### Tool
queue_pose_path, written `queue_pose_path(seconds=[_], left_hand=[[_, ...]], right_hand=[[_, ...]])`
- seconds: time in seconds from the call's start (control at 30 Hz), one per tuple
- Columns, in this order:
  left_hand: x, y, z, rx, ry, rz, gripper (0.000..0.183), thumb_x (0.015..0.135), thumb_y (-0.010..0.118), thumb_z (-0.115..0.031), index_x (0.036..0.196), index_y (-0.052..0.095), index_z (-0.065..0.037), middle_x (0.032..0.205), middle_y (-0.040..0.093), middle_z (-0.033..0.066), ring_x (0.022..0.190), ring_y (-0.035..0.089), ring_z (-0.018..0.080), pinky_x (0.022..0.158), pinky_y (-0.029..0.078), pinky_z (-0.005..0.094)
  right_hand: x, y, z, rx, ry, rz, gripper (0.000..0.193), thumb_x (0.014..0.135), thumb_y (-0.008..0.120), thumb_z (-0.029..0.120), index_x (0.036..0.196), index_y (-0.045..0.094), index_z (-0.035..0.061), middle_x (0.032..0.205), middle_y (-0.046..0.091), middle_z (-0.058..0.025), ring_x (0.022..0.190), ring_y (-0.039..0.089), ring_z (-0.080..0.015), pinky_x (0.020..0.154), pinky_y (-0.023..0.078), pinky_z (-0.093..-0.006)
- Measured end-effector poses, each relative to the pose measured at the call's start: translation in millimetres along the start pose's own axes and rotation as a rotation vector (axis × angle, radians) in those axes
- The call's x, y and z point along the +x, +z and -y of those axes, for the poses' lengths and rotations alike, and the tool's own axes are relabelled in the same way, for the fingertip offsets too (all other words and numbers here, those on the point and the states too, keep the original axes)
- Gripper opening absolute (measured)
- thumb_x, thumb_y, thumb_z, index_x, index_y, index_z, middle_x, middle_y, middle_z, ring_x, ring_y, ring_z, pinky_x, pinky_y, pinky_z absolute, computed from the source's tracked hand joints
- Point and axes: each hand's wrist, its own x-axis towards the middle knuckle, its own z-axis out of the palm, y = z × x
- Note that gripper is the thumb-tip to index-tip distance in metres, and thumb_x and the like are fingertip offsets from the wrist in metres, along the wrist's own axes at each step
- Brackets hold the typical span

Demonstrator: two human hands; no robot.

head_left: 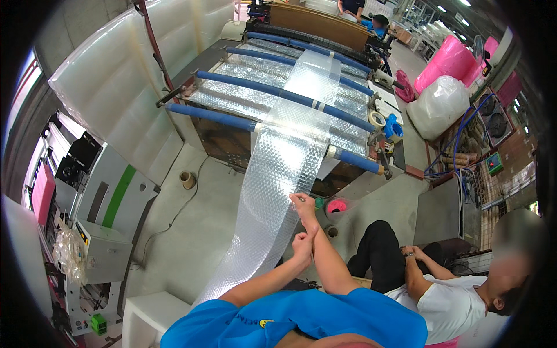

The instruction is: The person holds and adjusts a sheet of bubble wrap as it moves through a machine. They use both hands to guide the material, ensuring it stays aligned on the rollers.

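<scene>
A long strip of clear bubble wrap [275, 168] runs over blue rollers [220, 119] and hangs down toward me, passing left of my hands. My right hand [304, 210] is raised at the strip's right edge, its fingers pinched together over the film. Something small and dark shows at those fingers, too small to name. Just below, my left hand [302, 246] is curled closed against my right wrist. Whatever its fingers hold, if anything, is hidden.
A co-worker in a white shirt [447, 301] sits close on my right. Tape rolls [377, 119] lie at the machine's right side. A grey-white machine with a green stripe [119, 197] stands left. Pink rolls [447, 61] are at back right. A cardboard core [187, 180] stands on the floor.
</scene>
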Motion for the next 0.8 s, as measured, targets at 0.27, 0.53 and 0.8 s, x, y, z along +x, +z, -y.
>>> queue_pose_path(seconds=[0.27,0.53,0.8], left_hand=[[-12,-15,1,0.125,-0.140,0.165,0.034,0.071,0.061,-0.033,0.083,0.045,-0.006,0.070,0.050,0.0013,0.060,0.048,0.0095,0.049,0.038,0.0225],[-11,-25,-11,-0.048,-0.161,0.244,0.045,0.066,0.066,-0.030,0.092,0.041,-0.003,0.073,0.051,0.0042,0.062,0.050,0.0130,0.055,0.042,0.0249],[-11,-11,-12,-0.010,-0.096,0.178,0.028,0.076,0.055,-0.034,0.079,0.046,-0.008,0.072,0.052,0.0023,0.062,0.050,0.0120,0.053,0.039,0.0219]], right_hand=[[-9,-1,15,-0.055,0.043,0.035,0.015,0.067,0.064,0.017,0.073,0.059,0.0047,0.066,0.053,0.0014,0.057,0.047,-0.0064,0.048,0.041,-0.0215],[-16,6,16,0.002,0.007,-0.004,0.017,0.068,0.063,0.019,0.074,0.059,0.0038,0.068,0.054,-0.0001,0.057,0.048,-0.0079,0.049,0.040,-0.0218],[-13,6,18,0.012,0.059,-0.007,0.016,0.068,0.063,0.018,0.071,0.059,0.0028,0.068,0.054,-0.0006,0.057,0.048,-0.0077,0.048,0.041,-0.0219]])
